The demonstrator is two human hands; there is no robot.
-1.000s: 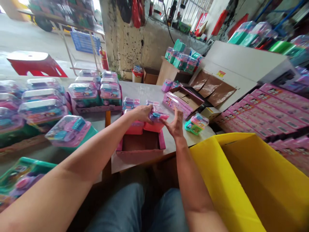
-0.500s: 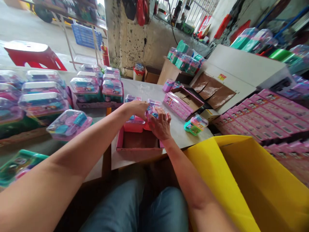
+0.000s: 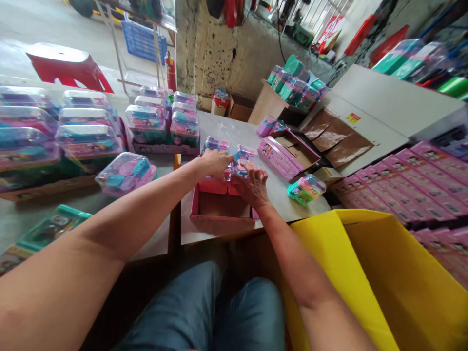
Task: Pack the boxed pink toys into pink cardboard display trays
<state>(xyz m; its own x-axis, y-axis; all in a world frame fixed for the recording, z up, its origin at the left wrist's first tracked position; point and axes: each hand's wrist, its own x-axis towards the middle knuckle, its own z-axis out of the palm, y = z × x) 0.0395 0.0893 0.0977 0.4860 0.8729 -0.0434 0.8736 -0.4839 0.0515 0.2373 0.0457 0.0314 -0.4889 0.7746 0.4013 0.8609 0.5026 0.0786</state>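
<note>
An open pink cardboard box (image 3: pixel 224 219) lies on the table in front of me, its near half showing bare brown inside. Small plastic cases with clear lids and pink bases (image 3: pixel 212 186) stand in its far half. My left hand (image 3: pixel 216 165) reaches over the left case from above, fingers bent down on its lid. Around the right case curls my right hand (image 3: pixel 252 185), thumb toward the left hand and fingers over the top. Both hands partly hide the cases. Just beyond them sit more clear-lidded cases (image 3: pixel 245 152).
Rows of filled cases (image 3: pixel 87 136) stand at the left, with a loose case (image 3: pixel 126 173) nearer. An open pink carton (image 3: pixel 287 158) and a green-based case (image 3: pixel 306 189) lie right. A big yellow box (image 3: pixel 321 253) stands by my right arm; stacked pink boxes (image 3: pixel 413 178) are beyond.
The view has shifted, so the scene sits further right in the picture. Both hands stay on the cases in the box; my left hand's fingers look slightly more spread over the lid.
</note>
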